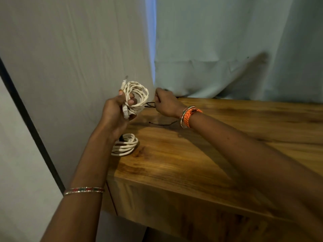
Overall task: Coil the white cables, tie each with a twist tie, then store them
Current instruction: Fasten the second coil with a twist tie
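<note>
My left hand (116, 111) grips a coiled white cable (138, 95) above the table's left end, with both plugs sticking out beside the fingers. My right hand (166, 103) is just to the right of the coil and pinches a thin black twist tie (150, 104) that reaches to the coil's edge. A second coiled white cable (125, 144) lies on the wooden table (201, 154) below my left wrist, a dark tie round it. Another black twist tie (162, 123) lies loose on the table under my right wrist.
The table's left corner and front edge are close to my left forearm. Pale curtains (218, 49) hang right behind the table, and a white wall with a dark strip (26, 119) is at the left.
</note>
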